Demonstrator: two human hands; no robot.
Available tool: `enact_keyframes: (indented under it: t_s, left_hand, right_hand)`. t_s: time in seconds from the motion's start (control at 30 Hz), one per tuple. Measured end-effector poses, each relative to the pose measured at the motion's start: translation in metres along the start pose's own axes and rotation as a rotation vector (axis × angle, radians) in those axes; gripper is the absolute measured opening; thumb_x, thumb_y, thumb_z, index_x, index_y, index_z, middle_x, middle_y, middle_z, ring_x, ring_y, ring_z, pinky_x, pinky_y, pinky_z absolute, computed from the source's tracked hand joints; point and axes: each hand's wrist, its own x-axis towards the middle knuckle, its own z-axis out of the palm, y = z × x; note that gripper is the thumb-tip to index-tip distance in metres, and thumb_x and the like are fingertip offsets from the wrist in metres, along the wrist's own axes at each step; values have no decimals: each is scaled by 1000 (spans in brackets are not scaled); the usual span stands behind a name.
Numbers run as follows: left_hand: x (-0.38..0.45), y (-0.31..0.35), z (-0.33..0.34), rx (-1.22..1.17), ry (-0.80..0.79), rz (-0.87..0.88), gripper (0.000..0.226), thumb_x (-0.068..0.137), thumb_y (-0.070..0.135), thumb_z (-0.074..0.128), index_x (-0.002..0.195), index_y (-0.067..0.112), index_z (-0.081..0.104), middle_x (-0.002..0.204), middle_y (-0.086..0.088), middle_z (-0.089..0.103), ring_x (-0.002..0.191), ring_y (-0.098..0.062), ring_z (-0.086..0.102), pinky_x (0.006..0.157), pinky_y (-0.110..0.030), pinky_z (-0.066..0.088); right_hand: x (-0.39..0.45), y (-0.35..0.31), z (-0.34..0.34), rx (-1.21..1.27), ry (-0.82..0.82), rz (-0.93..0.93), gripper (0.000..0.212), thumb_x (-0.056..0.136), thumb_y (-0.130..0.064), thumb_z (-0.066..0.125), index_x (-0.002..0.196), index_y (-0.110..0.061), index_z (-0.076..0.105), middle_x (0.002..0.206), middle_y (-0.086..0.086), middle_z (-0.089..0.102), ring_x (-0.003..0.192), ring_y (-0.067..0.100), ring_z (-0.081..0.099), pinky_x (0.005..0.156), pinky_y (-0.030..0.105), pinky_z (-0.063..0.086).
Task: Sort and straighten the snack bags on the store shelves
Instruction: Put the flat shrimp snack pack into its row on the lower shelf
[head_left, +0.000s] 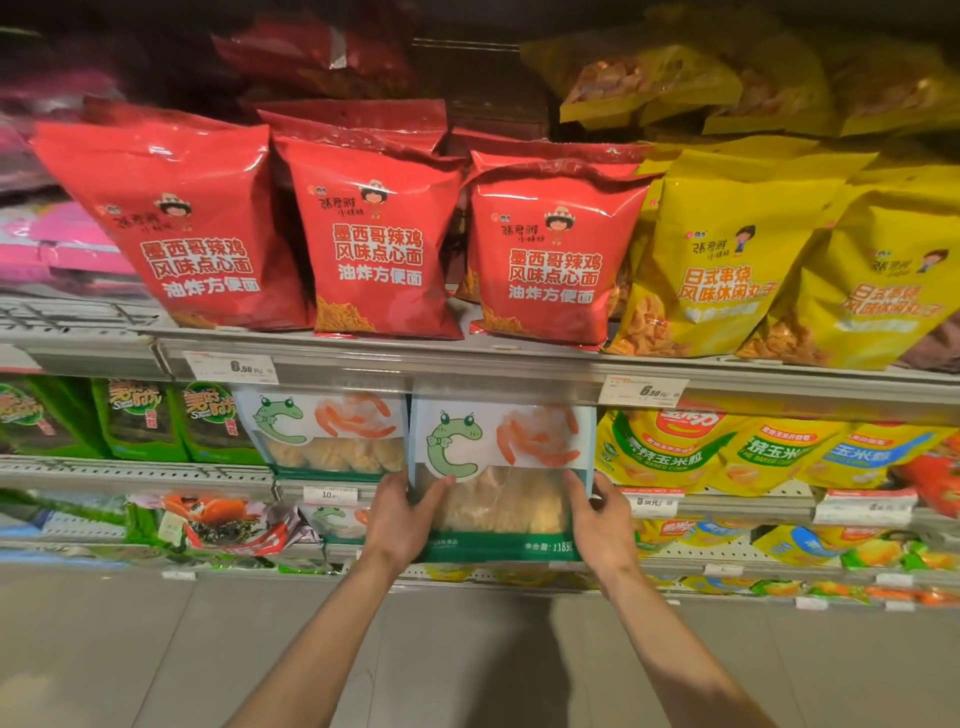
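A white shrimp cracker bag (501, 467) with a green cartoon shrimp, a clear window and a green bottom band is upright in front of the middle shelf. My left hand (402, 519) grips its left edge, thumb on the front. My right hand (605, 525) grips its right edge the same way. A second bag of the same kind (324, 434) stands on the shelf just to the left. A third shrimp cracker bag (337, 519) shows partly on the shelf below.
Red noodle snack bags (374, 239) and yellow bags (727, 249) line the upper shelf. Green seaweed packs (140, 421) stand at left, yellow-green corn bags (701, 447) at right. Price tags (641, 391) hang on the shelf rail. Grey floor tiles (467, 665) lie below.
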Motion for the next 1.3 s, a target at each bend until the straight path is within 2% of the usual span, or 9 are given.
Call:
enact_keyframes:
  t_s: [0.23, 0.37, 0.43, 0.53, 0.63, 0.77, 1.0, 1.2, 1.3]
  left_hand:
    - [8, 37, 1, -79, 58, 54, 37, 93, 43, 69, 122, 20, 64, 106, 11, 70, 102, -11, 65, 89, -25, 51]
    - [18, 40, 5, -112, 35, 72, 49, 97, 36, 66, 141, 15, 55, 127, 5, 68, 117, -12, 61, 97, -22, 45]
    - [23, 39, 6, -129, 4, 68, 53, 99, 32, 63, 148, 16, 47, 137, 4, 63, 128, -13, 56, 105, -23, 42]
    - [31, 36, 9, -133, -44, 29, 61, 101, 33, 60, 154, 16, 36, 149, 0, 54, 141, -18, 47, 120, -36, 36]
    - [39, 39, 14, -134, -85, -5, 64, 102, 34, 57, 155, 15, 28, 155, -3, 47, 147, -23, 40, 123, -44, 32]
    - [53, 37, 19, -87, -125, -33, 62, 103, 32, 55, 156, 16, 24, 154, -3, 47, 146, -23, 40, 122, -45, 32]
    - [61, 40, 27, -41, -143, -34, 49, 106, 17, 48, 152, 18, 32, 139, 1, 56, 132, -21, 50, 118, -39, 36]
    - [57, 31, 31, -45, -200, -45, 50, 106, 13, 47, 153, 17, 29, 143, -2, 54, 137, -23, 46, 120, -41, 34]
    - [52, 26, 32, -55, -201, -52, 51, 106, 13, 47, 154, 16, 28, 137, 2, 54, 137, -21, 47, 116, -33, 34]
  right_hand:
    - [15, -26, 3, 44, -19, -100, 19, 104, -31, 54, 117, -23, 64, 99, -1, 70, 89, 15, 65, 75, 30, 53]
    - [25, -24, 7, 48, -13, -110, 27, 103, -26, 56, 129, -18, 58, 109, 1, 68, 97, 10, 64, 73, 13, 49]
    - [30, -21, 8, 43, -44, -104, 30, 104, -23, 56, 133, -18, 54, 114, 1, 67, 103, 13, 64, 79, 14, 48]
    - [41, -17, 8, 9, -79, -95, 33, 104, -23, 55, 137, -19, 52, 121, 1, 67, 113, 17, 63, 96, 28, 50]
    - [52, -16, 10, -37, -136, -88, 35, 104, -23, 56, 138, -23, 51, 124, -2, 67, 115, 15, 63, 99, 29, 49]
    - [57, -12, 9, -88, -193, -5, 46, 102, -15, 58, 146, -22, 45, 129, -4, 64, 118, 13, 59, 105, 30, 46]
    - [53, 12, 0, -54, -170, 110, 33, 101, -8, 59, 132, -17, 52, 128, 2, 67, 118, 17, 61, 105, 31, 44]
    - [62, 13, -3, -28, -188, 141, 34, 101, -7, 59, 130, -23, 51, 122, -6, 66, 119, 17, 60, 110, 41, 46]
    - [59, 17, -3, -9, -206, 168, 39, 100, -7, 59, 135, -21, 47, 130, 0, 64, 122, 19, 58, 106, 36, 45]
